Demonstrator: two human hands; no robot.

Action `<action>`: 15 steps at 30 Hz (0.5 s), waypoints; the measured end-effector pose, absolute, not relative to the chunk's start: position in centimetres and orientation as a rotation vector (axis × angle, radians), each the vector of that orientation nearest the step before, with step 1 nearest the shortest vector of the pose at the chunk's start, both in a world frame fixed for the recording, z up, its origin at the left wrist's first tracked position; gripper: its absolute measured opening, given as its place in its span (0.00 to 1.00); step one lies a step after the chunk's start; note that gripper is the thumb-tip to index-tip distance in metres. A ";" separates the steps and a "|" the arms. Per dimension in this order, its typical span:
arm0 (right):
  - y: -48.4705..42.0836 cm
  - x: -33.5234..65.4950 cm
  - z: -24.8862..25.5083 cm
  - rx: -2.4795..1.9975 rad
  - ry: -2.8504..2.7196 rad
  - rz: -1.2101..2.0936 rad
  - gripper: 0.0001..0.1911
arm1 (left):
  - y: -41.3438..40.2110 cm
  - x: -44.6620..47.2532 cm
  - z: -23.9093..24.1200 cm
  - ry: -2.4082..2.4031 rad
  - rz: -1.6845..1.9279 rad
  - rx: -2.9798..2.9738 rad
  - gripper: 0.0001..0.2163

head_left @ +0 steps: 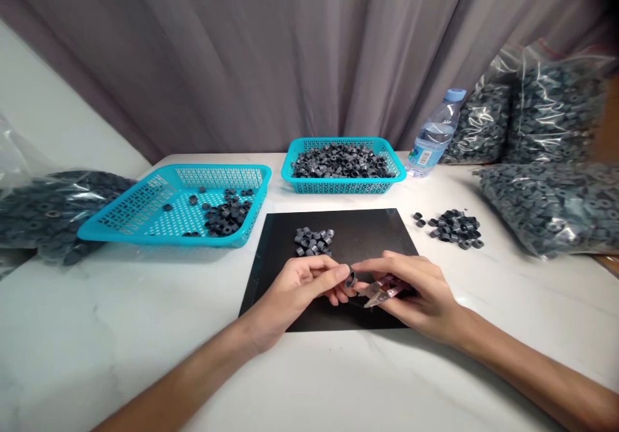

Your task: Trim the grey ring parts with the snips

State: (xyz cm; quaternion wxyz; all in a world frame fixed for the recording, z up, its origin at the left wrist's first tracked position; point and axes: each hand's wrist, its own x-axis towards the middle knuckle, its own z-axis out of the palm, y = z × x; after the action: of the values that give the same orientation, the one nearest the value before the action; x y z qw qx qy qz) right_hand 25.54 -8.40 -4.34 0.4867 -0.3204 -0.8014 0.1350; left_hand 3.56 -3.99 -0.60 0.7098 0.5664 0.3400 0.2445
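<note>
Your left fingers (333, 278) pinch the ring (351, 280), right fingers (387, 265) wrap the snips (383, 297); loosen that pinch and the ring could drop imo.

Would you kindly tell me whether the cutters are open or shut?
The cutters look open: in the right hand, their two blades show with tips apart.

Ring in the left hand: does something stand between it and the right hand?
Partly: the tool held in the right hand lies there, its tips toward the ring. Above it, the right index finger is close to the ring, with nothing visible between.
</note>
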 end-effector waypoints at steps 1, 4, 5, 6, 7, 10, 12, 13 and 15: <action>-8.4 25.5 -4.2 -0.786 -1.947 0.322 0.14 | -4.0 3.6 -0.6 0.754 0.552 1.263 0.12; -8.5 25.3 -3.9 -0.852 -1.924 0.320 0.14 | -4.0 3.6 -0.5 0.772 0.589 1.282 0.10; -8.6 25.3 -3.7 -0.880 -1.915 0.327 0.14 | -4.0 3.6 -0.6 0.784 0.601 1.283 0.10; -8.6 25.2 -3.6 -0.904 -1.905 0.334 0.14 | -4.0 3.6 -0.6 0.795 0.610 1.281 0.10; -8.7 25.2 -3.6 -0.924 -1.897 0.341 0.13 | -4.0 3.7 -0.7 0.804 0.619 1.274 0.10; -8.6 25.1 -3.5 -0.971 -1.879 0.345 0.14 | -4.0 3.7 -0.8 0.822 0.655 1.240 0.11; -8.5 25.1 -3.5 -0.999 -1.877 0.339 0.14 | -4.0 3.6 -0.9 0.837 0.682 1.229 0.11; -8.5 25.1 -3.6 -1.012 -1.877 0.336 0.15 | -4.0 3.6 -0.9 0.844 0.695 1.229 0.11; -8.4 25.1 -3.6 -1.031 -1.871 0.327 0.15 | -4.1 3.7 -0.9 0.851 0.716 1.233 0.11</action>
State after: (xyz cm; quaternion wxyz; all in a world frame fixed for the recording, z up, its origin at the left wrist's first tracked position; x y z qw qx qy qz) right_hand 25.08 -8.44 -3.63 0.4710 -0.4208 -0.7637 0.1334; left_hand 3.67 -4.08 -0.86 0.6746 0.5481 0.3784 0.3184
